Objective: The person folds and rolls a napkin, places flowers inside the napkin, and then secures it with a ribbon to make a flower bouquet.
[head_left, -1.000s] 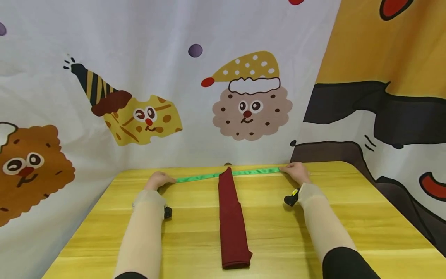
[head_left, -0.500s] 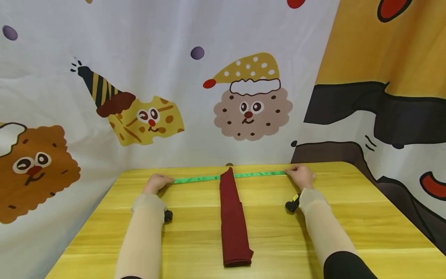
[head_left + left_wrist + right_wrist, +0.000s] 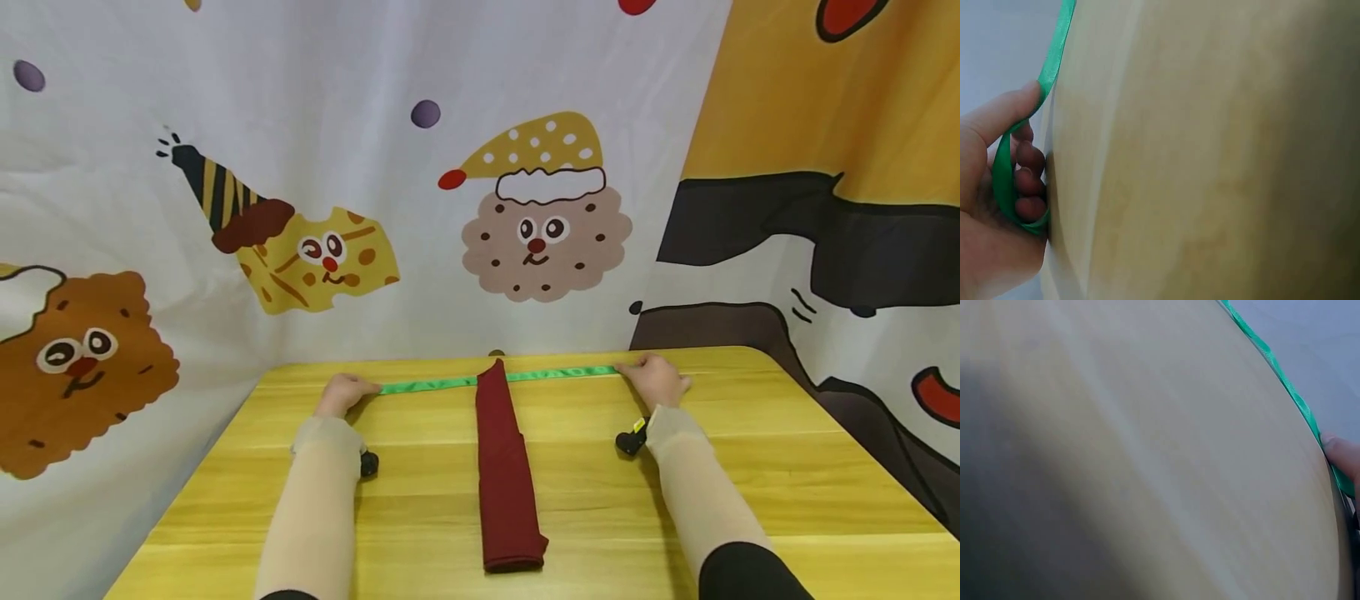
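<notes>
On my head feed, both arms reach straight out over the wooden table (image 3: 420, 517), well apart, wrists near its far edge. The left hand (image 3: 345, 395) turns inward, its fingertips aimed toward the right, and it's narrow: a green ribbon (image 3: 431, 385) is pinched there. My left wrist view has the thumb (image 3: 1013, 109) pressing the ribbon down, the fingers (image 3: 1029, 183) curled, and a loop of it running through the palm.

Over to the right hand (image 3: 654, 382): also narrow, bent inward at the wrist, pinching the opposite end. The right wrist view gives me the thumb at the frame's edge; the other fingers are mostly out of that shot.

Between the hands, the ribbon runs nearly straight across the table, passing under the far end of a folded dark red cloth (image 3: 506, 467) that lies lengthwise toward me.

On labels: a yellow patch (image 3: 639, 425) sits on the black device (image 3: 628, 443) at the right wrist, too small for me to read. Behind, the curtain (image 3: 337, 83) carries cartoon snacks in party hats.
</notes>
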`<state>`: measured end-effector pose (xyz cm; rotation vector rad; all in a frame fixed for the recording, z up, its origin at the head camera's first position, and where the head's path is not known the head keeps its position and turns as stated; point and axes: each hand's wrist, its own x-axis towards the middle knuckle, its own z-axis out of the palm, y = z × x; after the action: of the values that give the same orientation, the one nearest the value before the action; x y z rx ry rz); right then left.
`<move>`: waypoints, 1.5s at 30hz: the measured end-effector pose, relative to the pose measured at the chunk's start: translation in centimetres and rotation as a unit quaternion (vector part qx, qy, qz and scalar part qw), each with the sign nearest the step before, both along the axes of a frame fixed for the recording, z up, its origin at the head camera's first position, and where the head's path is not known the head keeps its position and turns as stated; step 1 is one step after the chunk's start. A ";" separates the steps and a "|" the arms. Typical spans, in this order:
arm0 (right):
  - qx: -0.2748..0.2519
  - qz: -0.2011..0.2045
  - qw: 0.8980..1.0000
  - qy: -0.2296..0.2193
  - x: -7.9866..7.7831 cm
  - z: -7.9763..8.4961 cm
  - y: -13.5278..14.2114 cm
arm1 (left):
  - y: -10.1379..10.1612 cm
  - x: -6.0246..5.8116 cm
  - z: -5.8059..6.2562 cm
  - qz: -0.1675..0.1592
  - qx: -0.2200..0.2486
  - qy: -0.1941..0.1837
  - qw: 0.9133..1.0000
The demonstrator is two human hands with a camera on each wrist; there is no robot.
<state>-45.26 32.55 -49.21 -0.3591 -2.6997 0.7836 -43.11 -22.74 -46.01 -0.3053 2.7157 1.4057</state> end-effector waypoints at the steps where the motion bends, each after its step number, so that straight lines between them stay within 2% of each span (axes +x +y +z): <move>1: 0.002 0.001 1.000 -0.001 0.1 0.0 0.1 | 0.0 0.1 -0.1 -0.003 0.010 0.000 1.000; 6: 0.008 0.017 1.000 -0.013 0.5 0.5 0.6 | 0.1 0.4 -0.8 0.002 0.058 0.004 0.998; 10: 0.004 0.035 0.999 -0.018 0.8 1.1 0.8 | 0.0 0.6 -0.8 0.012 0.110 0.004 0.994; 12: 0.001 0.040 0.999 -0.020 0.9 1.2 0.9 | 0.0 0.5 -0.7 0.013 0.118 0.000 0.993; 16: -0.003 0.036 0.999 -0.015 0.9 1.0 0.8 | 0.1 0.5 -0.5 0.015 0.074 -0.015 0.997; 20: 0.005 0.024 1.000 0.004 0.9 0.7 0.3 | 0.1 0.8 0.0 0.016 0.008 -0.015 1.000; 23: 0.011 0.013 1.000 0.017 0.9 0.6 0.0 | 0.1 0.9 0.5 0.010 -0.055 -0.007 0.998; 27: 0.013 0.005 1.000 0.022 1.0 0.7 -0.1 | 0.2 1.1 1.2 0.000 -0.116 -0.015 0.993; 34: 0.014 0.010 1.000 0.018 1.3 0.7 0.6 | 0.5 1.6 1.9 -0.006 -0.138 -0.057 0.989; 38: 0.013 0.017 1.000 0.010 1.7 0.7 0.8 | 0.4 1.7 1.7 -0.007 -0.138 -0.064 0.988; 45: 0.018 0.006 1.000 0.004 2.3 0.5 0.7 | 0.1 1.5 1.3 -0.017 -0.143 -0.068 0.987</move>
<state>-43.00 33.24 -48.70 -0.3320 -2.7071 0.7380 -41.61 -22.60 -44.71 -0.3547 2.7884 0.9459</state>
